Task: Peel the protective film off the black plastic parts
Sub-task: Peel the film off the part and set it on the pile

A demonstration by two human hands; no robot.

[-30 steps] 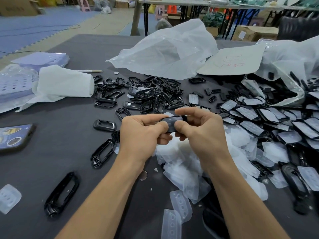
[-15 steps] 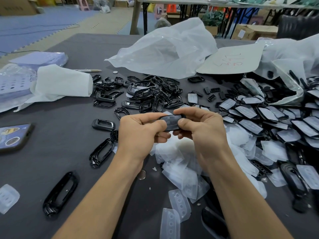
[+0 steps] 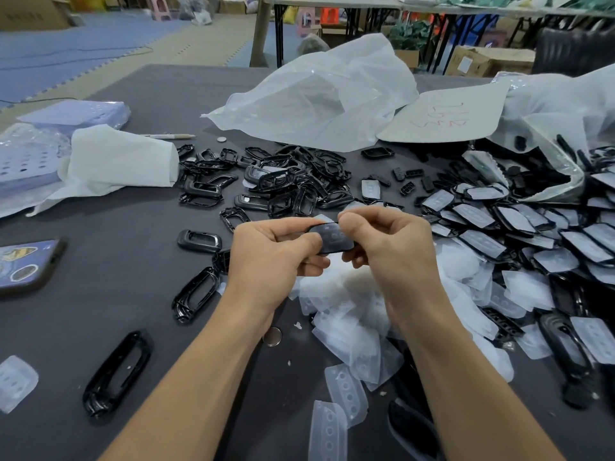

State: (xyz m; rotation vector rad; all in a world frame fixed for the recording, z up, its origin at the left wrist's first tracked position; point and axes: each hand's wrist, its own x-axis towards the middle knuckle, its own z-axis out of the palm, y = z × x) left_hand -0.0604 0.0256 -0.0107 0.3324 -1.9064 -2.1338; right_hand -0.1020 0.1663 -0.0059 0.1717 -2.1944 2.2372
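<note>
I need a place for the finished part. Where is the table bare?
Bare table lies between the phone, the white cloth and the lone frame. Crowded: the frame pile, the peeled films in the near middle, the filmed parts at right.

A single wide-angle view from the person's head; it faces forward and down over the dark table (image 3: 100,294); left hand (image 3: 266,257) and right hand (image 3: 389,247) lie close, mid-frame; the room beyond fills the top edge.
</note>
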